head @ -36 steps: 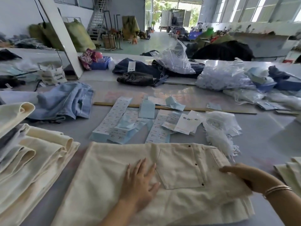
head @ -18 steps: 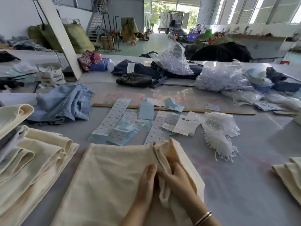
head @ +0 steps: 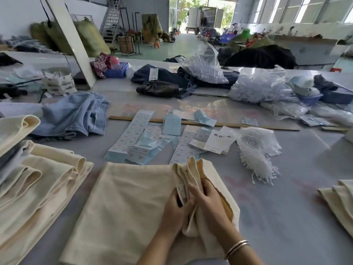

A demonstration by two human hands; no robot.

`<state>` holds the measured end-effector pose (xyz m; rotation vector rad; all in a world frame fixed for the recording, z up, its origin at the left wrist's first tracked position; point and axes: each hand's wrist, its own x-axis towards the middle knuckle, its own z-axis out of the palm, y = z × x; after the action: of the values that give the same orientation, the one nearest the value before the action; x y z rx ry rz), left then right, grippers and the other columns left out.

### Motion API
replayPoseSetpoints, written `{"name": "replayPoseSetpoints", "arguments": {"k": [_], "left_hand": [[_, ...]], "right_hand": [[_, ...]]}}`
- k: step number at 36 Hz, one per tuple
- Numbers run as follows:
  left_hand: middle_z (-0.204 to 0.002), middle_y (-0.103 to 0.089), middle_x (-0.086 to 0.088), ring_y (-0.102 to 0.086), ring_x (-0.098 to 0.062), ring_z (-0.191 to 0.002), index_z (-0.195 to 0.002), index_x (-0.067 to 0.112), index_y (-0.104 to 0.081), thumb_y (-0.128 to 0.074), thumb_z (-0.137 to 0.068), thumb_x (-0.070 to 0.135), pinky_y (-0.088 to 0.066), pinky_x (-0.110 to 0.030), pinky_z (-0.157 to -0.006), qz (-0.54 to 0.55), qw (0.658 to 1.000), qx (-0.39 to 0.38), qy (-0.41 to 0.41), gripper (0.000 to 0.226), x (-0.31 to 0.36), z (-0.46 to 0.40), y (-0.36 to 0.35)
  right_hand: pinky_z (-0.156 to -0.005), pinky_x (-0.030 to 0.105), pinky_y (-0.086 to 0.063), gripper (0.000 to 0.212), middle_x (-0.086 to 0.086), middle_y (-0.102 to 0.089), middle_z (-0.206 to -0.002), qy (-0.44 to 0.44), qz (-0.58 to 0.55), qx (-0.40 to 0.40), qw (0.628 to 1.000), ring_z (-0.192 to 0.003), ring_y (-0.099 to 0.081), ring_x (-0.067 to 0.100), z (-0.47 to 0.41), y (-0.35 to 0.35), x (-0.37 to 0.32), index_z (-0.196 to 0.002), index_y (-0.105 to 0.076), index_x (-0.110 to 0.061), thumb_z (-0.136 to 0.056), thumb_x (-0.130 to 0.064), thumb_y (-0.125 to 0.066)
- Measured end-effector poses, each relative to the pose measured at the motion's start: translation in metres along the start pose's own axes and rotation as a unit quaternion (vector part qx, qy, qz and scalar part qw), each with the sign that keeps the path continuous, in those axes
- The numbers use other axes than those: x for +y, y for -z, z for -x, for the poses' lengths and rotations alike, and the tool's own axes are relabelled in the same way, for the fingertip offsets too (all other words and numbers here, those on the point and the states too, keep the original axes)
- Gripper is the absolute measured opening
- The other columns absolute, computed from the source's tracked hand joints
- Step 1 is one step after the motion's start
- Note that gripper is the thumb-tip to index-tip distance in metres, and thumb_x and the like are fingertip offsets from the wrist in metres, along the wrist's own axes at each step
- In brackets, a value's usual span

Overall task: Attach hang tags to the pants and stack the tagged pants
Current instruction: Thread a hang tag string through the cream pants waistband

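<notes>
**Tagging station: waistband opened, tag not yet attached**

The cream pants (head: 124,203) lie folded on the table (head: 286,217) directly before us. We bunch their waistband: the left hand (head: 174,213) pinches a fold bearing a small sewn label, and the right hand (head: 208,203) grips the cloth beside it. No hang tag is on this pair. Tags (head: 133,131) and white strings (head: 256,165) wait just beyond. A stack (head: 38,180) lies left; we cannot tell whether it is tagged.
</notes>
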<state>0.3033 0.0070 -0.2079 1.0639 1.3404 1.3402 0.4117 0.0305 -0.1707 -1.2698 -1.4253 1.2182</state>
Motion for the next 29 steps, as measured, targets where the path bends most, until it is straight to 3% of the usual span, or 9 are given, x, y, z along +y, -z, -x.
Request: {"name": "replayPoseSetpoints", "arguments": {"k": [4, 7, 9, 12, 16, 20, 24, 29], "left_hand": [[-0.095, -0.074, 0.009, -0.068, -0.003, -0.091, -0.106, 0.022, -0.062, -0.071, -0.07, 0.035, -0.051, -0.017, -0.076, 0.009, 1.0, -0.003, 0.004, 0.039, -0.002, -0.003, -0.001], [-0.1, -0.073, 0.01, -0.067, -0.005, -0.098, -0.107, 0.022, -0.065, -0.066, -0.073, 0.031, -0.051, -0.019, -0.083, 0.031, 0.999, 0.01, 0.01, 0.034, -0.006, -0.004, -0.001], [-0.102, -0.074, 0.005, -0.067, -0.012, -0.102, -0.106, 0.018, -0.067, -0.059, -0.079, 0.029, -0.051, -0.028, -0.09, 0.065, 0.997, 0.019, 0.032, 0.031, -0.008, -0.006, -0.001], [-0.103, -0.074, -0.006, -0.067, -0.026, -0.103, -0.102, 0.013, -0.072, -0.054, -0.092, 0.014, -0.051, -0.042, -0.094, 0.115, 0.99, 0.039, 0.071, 0.021, -0.011, -0.008, 0.0], [-0.104, -0.072, -0.015, -0.067, -0.033, -0.1, -0.101, 0.016, -0.074, -0.047, -0.096, 0.006, -0.05, -0.045, -0.094, 0.181, 0.976, 0.033, 0.113, 0.03, -0.01, -0.01, 0.003], [-0.106, -0.071, -0.019, -0.067, -0.035, -0.102, -0.104, 0.014, -0.073, -0.047, -0.093, 0.005, -0.049, -0.044, -0.095, 0.222, 0.966, 0.017, 0.132, 0.03, -0.006, -0.01, 0.006], [-0.103, -0.071, -0.021, -0.068, -0.035, -0.096, -0.102, 0.013, -0.073, -0.046, -0.092, 0.004, -0.051, -0.042, -0.088, 0.225, 0.965, 0.012, 0.134, 0.03, -0.003, -0.008, 0.007], [-0.103, -0.07, -0.023, -0.066, -0.032, -0.09, -0.102, 0.013, -0.072, -0.05, -0.086, 0.007, -0.049, -0.04, -0.083, 0.215, 0.97, -0.008, 0.115, 0.028, 0.001, -0.003, 0.007]], "right_hand": [[-0.072, 0.013, -0.048, 0.01, -0.012, -0.07, -0.093, 0.007, 0.039, 0.018, 0.999, -0.087, -0.063, -0.002, -0.004, -0.001, 0.007, -0.098, -0.062, -0.028, -0.089, -0.029, -0.063], [-0.074, 0.02, -0.049, 0.007, -0.005, -0.07, -0.089, -0.006, 0.027, 0.027, 0.999, -0.086, -0.064, 0.01, -0.007, 0.003, 0.012, -0.092, -0.064, -0.02, -0.093, -0.021, -0.058], [-0.072, 0.021, -0.049, 0.01, -0.002, -0.07, -0.086, -0.029, 0.0, 0.037, 0.999, -0.086, -0.065, 0.017, -0.007, 0.006, 0.014, -0.09, -0.065, -0.015, -0.093, -0.02, -0.057], [-0.079, 0.035, -0.053, 0.013, 0.005, -0.072, -0.087, -0.076, -0.07, 0.062, 0.993, -0.087, -0.067, 0.024, -0.009, 0.013, 0.015, -0.09, -0.069, -0.014, -0.092, -0.02, -0.057], [-0.053, 0.021, -0.053, 0.018, 0.005, -0.074, -0.077, -0.107, -0.242, 0.102, 0.959, -0.066, -0.07, 0.013, -0.009, 0.023, 0.009, -0.085, -0.071, -0.011, -0.091, -0.007, -0.054], [-0.056, 0.026, -0.054, 0.017, 0.011, -0.069, -0.077, -0.125, -0.283, 0.12, 0.943, -0.066, -0.066, 0.019, -0.01, 0.026, 0.011, -0.078, -0.068, -0.009, -0.089, -0.008, -0.055], [-0.051, 0.022, -0.051, 0.019, 0.009, -0.065, -0.07, -0.125, -0.293, 0.146, 0.937, -0.062, -0.063, 0.017, -0.012, 0.026, 0.013, -0.072, -0.063, -0.011, -0.088, -0.008, -0.055], [-0.052, 0.023, -0.052, 0.015, 0.007, -0.069, -0.072, -0.145, -0.315, 0.145, 0.927, -0.063, -0.067, 0.017, -0.015, 0.028, 0.015, -0.083, -0.067, -0.01, -0.089, -0.009, -0.053]]}}
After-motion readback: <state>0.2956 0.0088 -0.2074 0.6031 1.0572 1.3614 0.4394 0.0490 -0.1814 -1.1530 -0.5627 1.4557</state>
